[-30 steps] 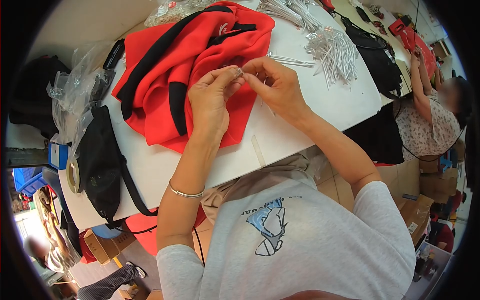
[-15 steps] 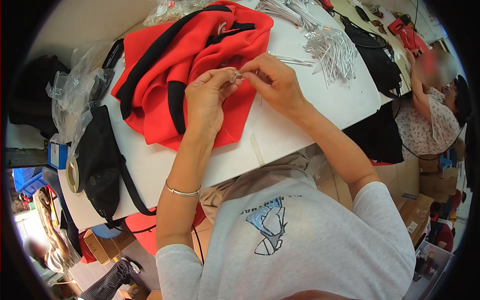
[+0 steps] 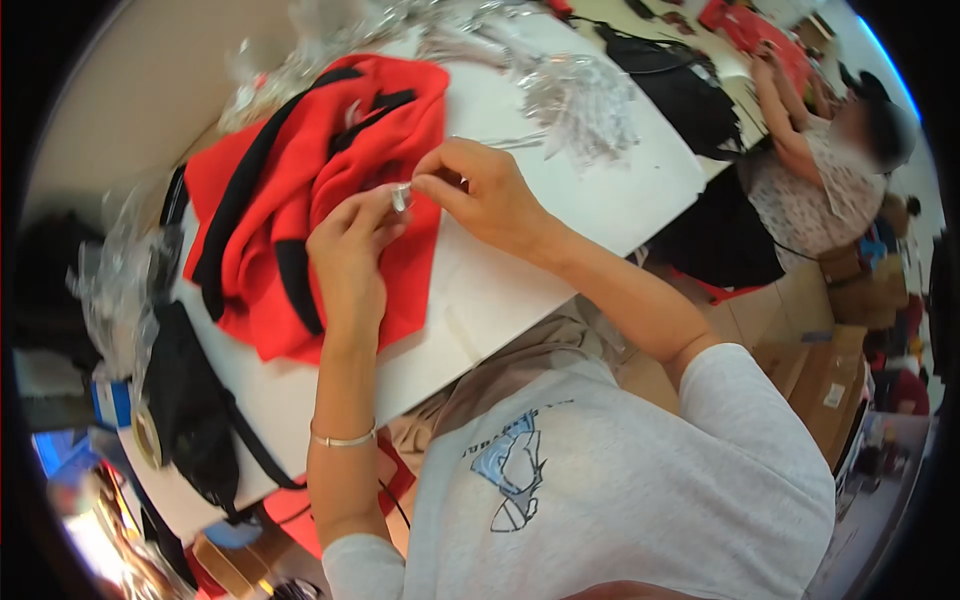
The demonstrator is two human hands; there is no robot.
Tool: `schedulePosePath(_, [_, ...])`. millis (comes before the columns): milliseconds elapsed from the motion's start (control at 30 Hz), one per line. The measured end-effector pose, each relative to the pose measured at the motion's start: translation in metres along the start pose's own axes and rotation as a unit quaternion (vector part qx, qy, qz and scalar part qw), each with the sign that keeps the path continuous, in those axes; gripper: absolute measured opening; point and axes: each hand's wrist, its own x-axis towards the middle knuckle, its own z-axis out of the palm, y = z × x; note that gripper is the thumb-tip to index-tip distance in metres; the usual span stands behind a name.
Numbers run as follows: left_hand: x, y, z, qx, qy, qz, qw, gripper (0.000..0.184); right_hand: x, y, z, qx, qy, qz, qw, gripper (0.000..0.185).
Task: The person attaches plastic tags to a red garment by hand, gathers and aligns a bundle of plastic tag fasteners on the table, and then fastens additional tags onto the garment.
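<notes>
Several articles line the left side of the tabletop point(image 3: 600, 200): a crumpled clear plastic bag point(image 3: 120, 280), a blue box point(image 3: 110, 405) below it, and, just to the right of these, a black bag point(image 3: 190, 400) whose strap trails toward the near edge. Next comes a red garment point(image 3: 235, 240) with black panels, lying heaped and creased; further clear plastic packaging point(image 3: 250, 95) sits beyond its far side, with detail blurred. The left hand point(image 3: 345, 250) is raised in front of the garment, with a pale metal bangle point(image 3: 343, 439) on the forearm; its fingers are bent and pinched on a small shiny clear piece point(image 3: 401, 197), which is located between the two hands, over the garment's right-hand portion. The piece's exact form is too small to determine. To its right, the right hand point(image 3: 485, 195) reaches in from the opposite side, thumb and forefinger close together at the piece's edge; whether they grip it cannot be told. Beyond the right hand, a few thin white strands point(image 3: 510, 142) lie flat, and a bundle of white strands point(image 3: 590, 110), partly glossy, is spread to their right. Farther right are a black fabric item point(image 3: 670, 85) and, at an adjoining work surface, another person in a patterned top point(image 3: 810, 195), arms extended toward red material point(image 3: 755, 30).
</notes>
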Motion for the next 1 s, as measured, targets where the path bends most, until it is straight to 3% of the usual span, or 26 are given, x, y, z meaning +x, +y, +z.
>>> schedulePosePath(167, [-0.001, 0.006, 0.005, 0.097, 0.022, 0.052, 0.994, 0.020, 0.033, 0.021, -0.091, -0.052, 0.217, 0.180, 0.958, 0.012])
schedulePosePath(267, [0.005, -0.003, 0.000, 0.264, 0.036, 0.182, 0.947, 0.021, 0.044, 0.089, -0.156, -0.270, 0.256, 0.171, 0.912, 0.024])
schedulePosePath(300, [0.006, -0.005, -0.006, 0.323, 0.045, 0.222, 0.919, 0.022, 0.047, 0.097, -0.166, -0.270, 0.232, 0.217, 0.909, 0.030])
schedulePosePath(400, [0.009, -0.013, -0.007, 0.414, 0.053, 0.263, 0.870, 0.025, 0.047, 0.104, -0.159, -0.335, 0.205, 0.187, 0.900, 0.029])
schedulePosePath(467, [0.014, -0.025, -0.006, 0.523, 0.020, 0.351, 0.777, 0.027, 0.048, 0.108, -0.154, -0.412, 0.186, 0.157, 0.878, 0.029])
schedulePosePath(500, [0.014, -0.026, -0.004, 0.526, 0.023, 0.347, 0.776, 0.027, 0.048, 0.098, -0.143, -0.382, 0.180, 0.093, 0.902, 0.026])
schedulePosePath(533, [0.013, -0.028, -0.002, 0.564, 0.032, 0.365, 0.740, 0.027, 0.045, 0.082, -0.126, -0.348, 0.174, 0.030, 0.921, 0.023])
schedulePosePath(567, [0.012, -0.030, 0.000, 0.601, 0.039, 0.382, 0.701, 0.027, 0.040, 0.072, -0.108, -0.345, 0.172, 0.033, 0.922, 0.023])
schedulePosePath(633, [0.012, -0.030, 0.001, 0.666, 0.052, 0.419, 0.615, 0.026, 0.037, 0.055, -0.075, -0.219, 0.013, 0.014, 0.976, 0.017])
schedulePosePath(667, [0.012, -0.029, 0.000, 0.667, 0.053, 0.419, 0.614, 0.026, 0.035, 0.055, -0.062, -0.218, -0.033, -0.008, 0.975, 0.015])
schedulePosePath(733, [0.013, -0.022, -0.007, 0.615, 0.011, 0.377, 0.693, 0.025, 0.028, 0.057, -0.045, -0.216, -0.082, -0.030, 0.973, 0.013])
schedulePosePath(800, [0.011, -0.015, -0.013, 0.556, -0.028, 0.327, 0.763, 0.025, 0.023, 0.058, -0.033, -0.251, -0.139, 0.007, 0.958, 0.013])
schedulePosePath(833, [0.010, -0.013, -0.015, 0.558, -0.024, 0.323, 0.764, 0.025, 0.023, 0.057, -0.031, -0.248, -0.142, 0.006, 0.958, 0.013])
schedulePosePath(967, [0.012, -0.005, -0.017, 0.425, 0.004, 0.232, 0.875, 0.027, 0.025, 0.052, -0.032, -0.277, -0.166, 0.007, 0.946, 0.011])
schedulePosePath(1000, [0.013, -0.005, -0.017, 0.425, 0.005, 0.231, 0.875, 0.027, 0.027, 0.048, -0.034, -0.277, -0.167, 0.007, 0.946, 0.011])
